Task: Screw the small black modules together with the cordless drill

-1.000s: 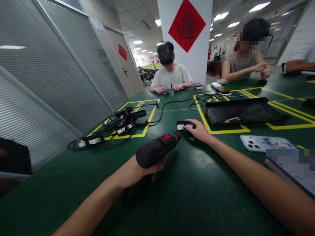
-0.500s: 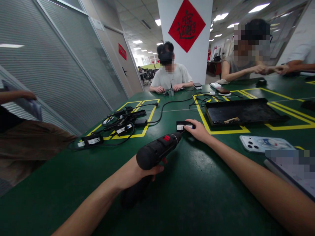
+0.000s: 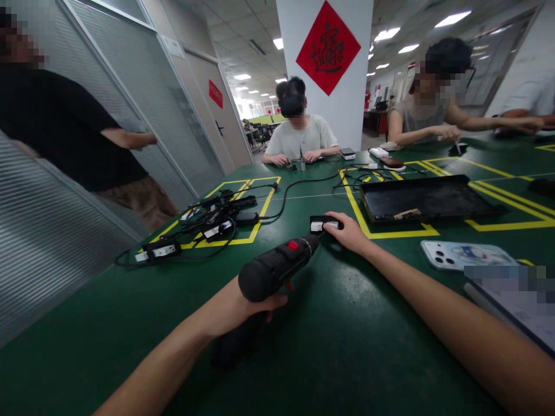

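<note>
My left hand is wrapped round the handle of a black cordless drill with a red switch on top. The drill points away from me to the right, and its chuck ends close to a small black box-shaped part with a white label. That part rests on the green table, with the fingers of my right hand closed on its right side. Whether the drill's bit touches the part cannot be made out. My palm hides most of the drill's grip.
Black adapters and cables lie heaped at the left inside yellow tape. To the right are a black tray, a phone and a blurred-out device. Two co-workers sit across the table; a person stands at the left.
Both my hands, the drill and the part stay almost in place. The person at the left has moved further along the table, and a co-worker at the right has shifted their hands.
</note>
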Action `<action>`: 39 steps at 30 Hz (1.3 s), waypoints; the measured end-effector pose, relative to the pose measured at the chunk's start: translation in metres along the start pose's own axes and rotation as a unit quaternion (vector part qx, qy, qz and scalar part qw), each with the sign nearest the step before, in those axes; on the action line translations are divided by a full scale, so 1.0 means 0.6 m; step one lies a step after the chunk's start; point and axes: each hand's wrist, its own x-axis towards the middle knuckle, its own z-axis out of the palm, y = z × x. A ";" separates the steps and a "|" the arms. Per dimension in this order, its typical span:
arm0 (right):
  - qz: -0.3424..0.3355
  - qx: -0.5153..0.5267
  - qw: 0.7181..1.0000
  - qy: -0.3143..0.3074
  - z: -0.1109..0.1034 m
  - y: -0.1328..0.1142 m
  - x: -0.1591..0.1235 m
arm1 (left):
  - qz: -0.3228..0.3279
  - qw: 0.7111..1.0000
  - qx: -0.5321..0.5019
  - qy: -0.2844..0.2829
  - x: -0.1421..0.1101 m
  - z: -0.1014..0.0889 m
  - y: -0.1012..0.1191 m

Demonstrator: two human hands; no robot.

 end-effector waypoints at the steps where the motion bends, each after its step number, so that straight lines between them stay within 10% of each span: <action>1: 0.000 0.000 1.000 0.000 0.000 0.000 0.000 | 0.002 1.000 -0.002 0.000 0.000 0.000 -0.002; 39: -0.006 -0.013 1.000 0.002 0.000 -0.003 -0.002 | -0.002 1.000 0.020 -0.007 0.003 -0.003 -0.011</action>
